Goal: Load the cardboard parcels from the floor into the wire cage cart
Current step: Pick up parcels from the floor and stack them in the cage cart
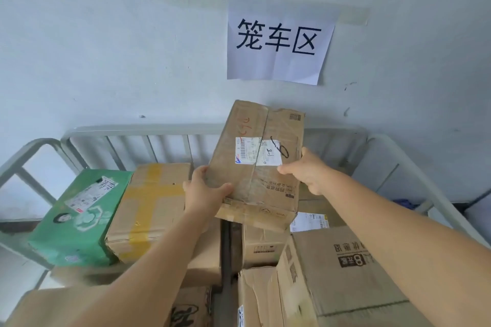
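Note:
A worn brown cardboard parcel (255,188) with a white shipping label is held tilted in the air above the boxes in the wire cage cart (148,129). My left hand (204,191) grips its lower left corner, thumb on the top face. My right hand (308,170) holds its right edge, thumb by the label. Under and around it, several parcels fill the cart: a green printed box (79,218), a brown box with yellow tape (151,207) and a large brown carton (342,271) at the right.
The cart's grey rails (393,146) ring the stack on the left, back and right. Right behind stands a pale wall with a white paper sign (279,40). A dark gap (227,252) runs between the stacked boxes in the middle.

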A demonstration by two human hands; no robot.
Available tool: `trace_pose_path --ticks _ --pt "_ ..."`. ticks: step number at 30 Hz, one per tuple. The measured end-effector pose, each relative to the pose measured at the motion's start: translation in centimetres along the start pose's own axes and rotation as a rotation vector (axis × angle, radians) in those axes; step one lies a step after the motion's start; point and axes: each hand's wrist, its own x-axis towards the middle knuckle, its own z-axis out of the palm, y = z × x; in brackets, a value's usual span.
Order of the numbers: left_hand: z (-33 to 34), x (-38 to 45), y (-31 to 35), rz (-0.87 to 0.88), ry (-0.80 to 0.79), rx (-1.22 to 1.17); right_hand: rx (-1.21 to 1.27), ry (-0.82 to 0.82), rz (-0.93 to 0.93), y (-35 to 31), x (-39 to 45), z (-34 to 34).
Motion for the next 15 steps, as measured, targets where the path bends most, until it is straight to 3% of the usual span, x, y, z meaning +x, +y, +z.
trace_pose_path --ticks 15 --pt "11.4 2.3 -5.2 -0.330 -0.040 -0.005 -0.196 -0.231 0.255 8.3 11.0 -2.2"
